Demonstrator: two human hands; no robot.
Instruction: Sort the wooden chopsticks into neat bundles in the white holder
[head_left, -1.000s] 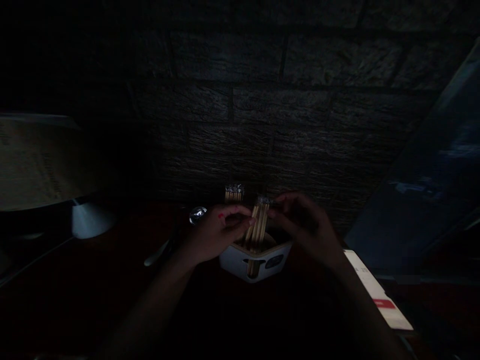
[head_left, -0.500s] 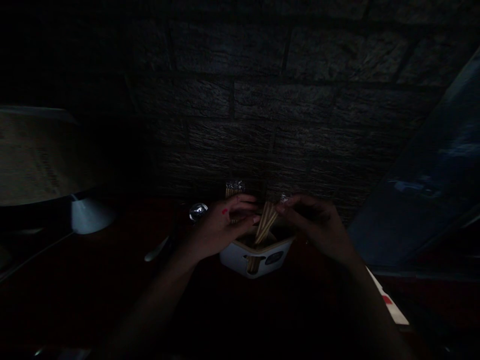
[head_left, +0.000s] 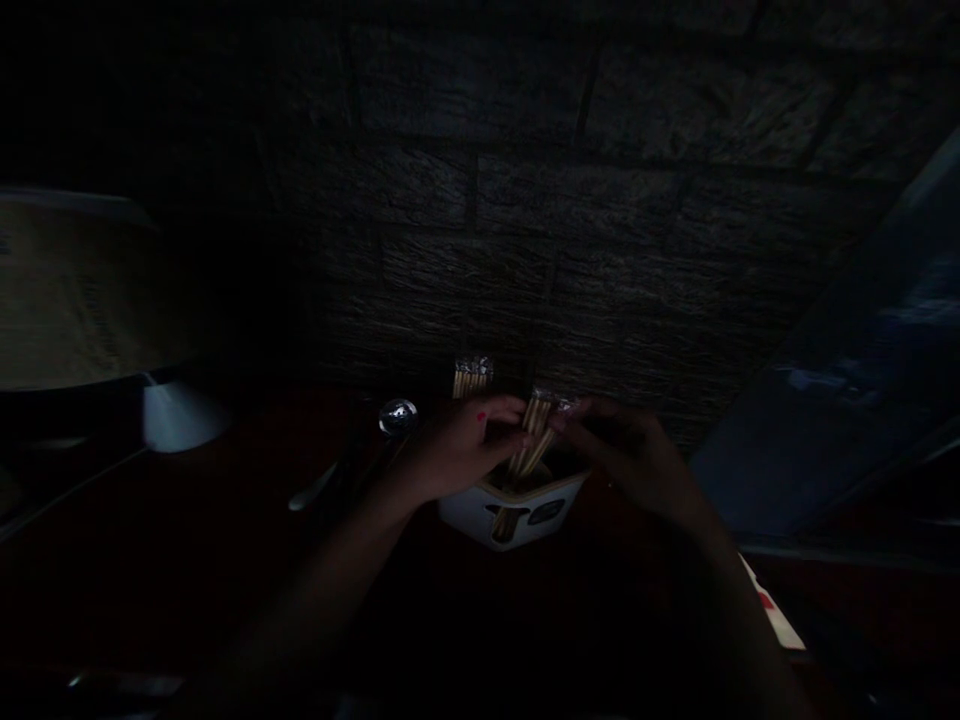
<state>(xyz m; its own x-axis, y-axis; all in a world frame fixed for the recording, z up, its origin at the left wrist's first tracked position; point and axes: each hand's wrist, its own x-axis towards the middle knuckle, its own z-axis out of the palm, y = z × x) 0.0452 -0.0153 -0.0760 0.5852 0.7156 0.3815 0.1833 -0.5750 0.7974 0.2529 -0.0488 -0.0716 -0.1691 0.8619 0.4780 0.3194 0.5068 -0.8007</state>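
A white holder with a cut-out front stands on the dark red table, with wooden chopsticks in it. My left hand reaches over its left side, thumb and fingers closed about a few of the chopsticks. From the right, my right hand pinches the shiny clear wrapper at their upper ends. These chopsticks lean to the right, their lower ends inside the holder. Behind my left hand, another bunch of chopsticks stands upright with clear wrapping on top. Dim light hides much of the fingertips.
A shiny round metal piece, perhaps a ladle, lies left of the holder, near a pale spoon-like handle. Farther left are a white cone-shaped object and a large tan package. A stone-block wall rises behind; a blue-grey panel stands right.
My left hand has moved slightly right and closed in on the chopsticks. More of their wrapped tops shows between my hands. The view has shifted slightly.
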